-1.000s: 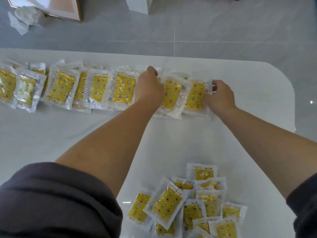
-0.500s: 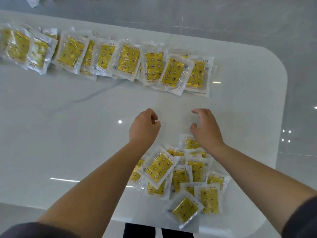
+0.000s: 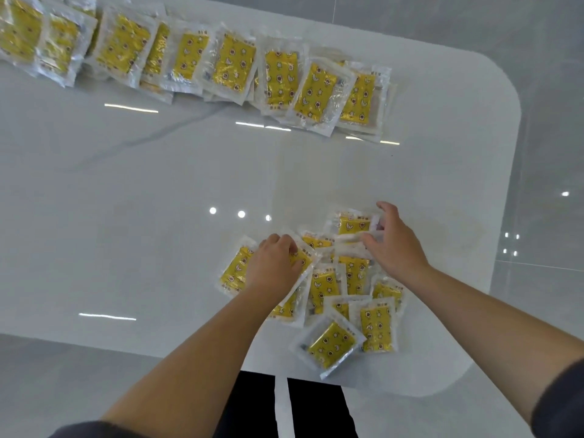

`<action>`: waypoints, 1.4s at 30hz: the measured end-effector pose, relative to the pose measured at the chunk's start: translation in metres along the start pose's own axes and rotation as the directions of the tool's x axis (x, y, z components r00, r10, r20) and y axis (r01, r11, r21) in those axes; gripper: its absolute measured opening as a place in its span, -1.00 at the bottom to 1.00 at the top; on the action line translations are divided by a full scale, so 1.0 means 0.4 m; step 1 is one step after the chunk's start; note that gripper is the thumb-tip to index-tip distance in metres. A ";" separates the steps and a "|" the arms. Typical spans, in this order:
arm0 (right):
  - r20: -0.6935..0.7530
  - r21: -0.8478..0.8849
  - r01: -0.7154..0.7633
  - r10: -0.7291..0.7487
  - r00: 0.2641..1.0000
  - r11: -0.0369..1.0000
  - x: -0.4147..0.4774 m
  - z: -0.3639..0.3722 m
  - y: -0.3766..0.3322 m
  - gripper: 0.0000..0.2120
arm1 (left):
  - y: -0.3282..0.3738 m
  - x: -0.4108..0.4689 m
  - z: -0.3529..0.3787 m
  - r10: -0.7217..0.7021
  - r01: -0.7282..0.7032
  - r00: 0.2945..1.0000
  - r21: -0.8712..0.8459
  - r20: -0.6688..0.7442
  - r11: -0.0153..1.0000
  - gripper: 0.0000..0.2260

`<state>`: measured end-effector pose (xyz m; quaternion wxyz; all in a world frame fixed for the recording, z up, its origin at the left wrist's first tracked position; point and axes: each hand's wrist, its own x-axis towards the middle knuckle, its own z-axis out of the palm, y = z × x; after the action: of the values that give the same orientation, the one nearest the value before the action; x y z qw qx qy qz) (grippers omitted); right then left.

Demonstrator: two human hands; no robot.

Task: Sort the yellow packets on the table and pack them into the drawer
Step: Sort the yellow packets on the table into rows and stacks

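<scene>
left hand curled over tilted packet at pile's 9 o'clock | right hand pinched far packet at pile's 12 o'clock | loose pile at table 5 o'clock | overlapping row along 11–1 o'clock edge, well apart
</scene>
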<state>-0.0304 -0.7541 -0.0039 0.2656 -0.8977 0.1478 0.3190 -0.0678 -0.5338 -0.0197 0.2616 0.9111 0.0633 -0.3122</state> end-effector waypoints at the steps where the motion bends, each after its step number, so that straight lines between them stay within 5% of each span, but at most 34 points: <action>1: 0.027 0.047 -0.042 0.041 0.999 0.998 0.003 -0.002 -0.001 -0.42 | -0.005 -0.003 0.001 -0.006 0.006 1.000 -0.016 -0.008 1.000 -0.85; 8: 0.110 0.232 -0.163 0.141 0.984 0.959 0.047 0.013 -0.001 -0.80 | -0.049 -0.005 -0.006 -0.051 0.050 0.998 -0.029 -0.022 0.998 -0.82; 14: 0.156 0.234 -0.112 0.076 0.985 0.966 0.064 -0.009 -0.003 -0.83 | -0.078 -0.008 -0.015 -0.106 0.105 0.994 -0.070 -0.020 0.992 -0.85; 21: 0.002 0.469 -0.017 0.017 1.000 0.883 0.068 -0.072 -0.089 -0.78 | -0.053 0.000 -0.065 -0.080 0.066 0.996 -0.296 -0.035 0.953 -0.86; 29: 0.119 0.737 -0.090 0.003 0.993 0.669 0.099 -0.073 -0.239 -0.80 | 0.037 0.068 -0.222 0.050 -0.028 0.999 -0.607 0.019 0.794 -0.22; 37: 0.371 0.854 -0.373 0.078 0.925 0.362 0.057 0.015 -0.316 -0.84 | -0.005 0.098 -0.251 -0.238 0.195 0.970 -0.746 0.050 0.637 -0.70; 40: 0.511 0.790 -0.480 0.023 0.859 0.380 0.031 0.064 -0.307 -0.60 | -0.037 0.083 -0.242 -0.236 0.203 0.970 -0.715 0.055 0.669 -0.88; 42: 0.503 0.768 -0.480 0.064 0.862 0.424 0.023 0.089 -0.312 -0.71 | -0.049 0.066 -0.238 -0.209 0.201 0.975 -0.673 0.070 0.712 -0.89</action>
<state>0.0134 -0.6326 0.0143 0.6526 -0.5100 0.3786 0.4130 -0.0014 -0.4691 0.0195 0.5376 0.7427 0.2744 -0.2898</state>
